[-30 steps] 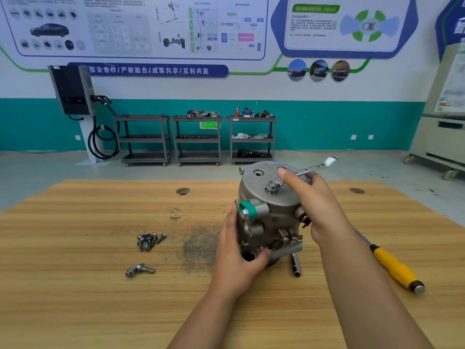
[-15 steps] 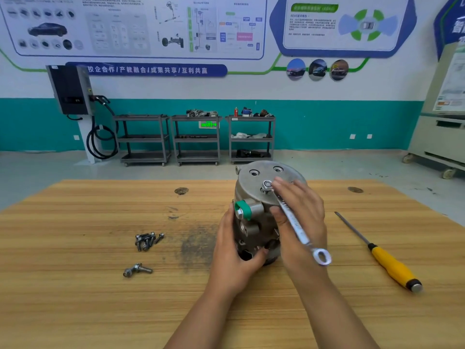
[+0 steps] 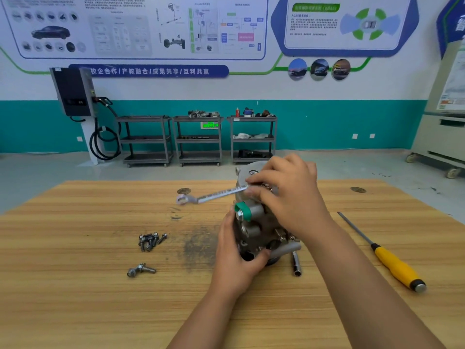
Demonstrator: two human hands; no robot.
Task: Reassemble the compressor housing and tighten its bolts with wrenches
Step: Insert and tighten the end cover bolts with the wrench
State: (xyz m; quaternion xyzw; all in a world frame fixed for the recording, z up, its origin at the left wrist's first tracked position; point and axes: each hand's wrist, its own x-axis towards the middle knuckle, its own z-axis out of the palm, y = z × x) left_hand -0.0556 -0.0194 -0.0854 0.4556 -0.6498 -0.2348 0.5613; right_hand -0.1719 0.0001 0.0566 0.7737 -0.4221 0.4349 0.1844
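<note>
The left hand (image 3: pixel 236 263) is curled round the lower body of the compressor housing (image 3: pixel 256 224), thumb across its near base. The housing stands upright mid-way across the wooden surface (image 3: pixel 75 298), and the right hand (image 3: pixel 289 197) rests on its top with fingers closed on a wrench (image 3: pixel 216 195) whose open-jawed free end points left. Left of the housing lie a heap of bolts (image 3: pixel 149 240) and a single bolt (image 3: pixel 141 270); a socket (image 3: pixel 296 265) lies just right of its base, a yellow-handled screwdriver (image 3: pixel 397 268) farther right.
</note>
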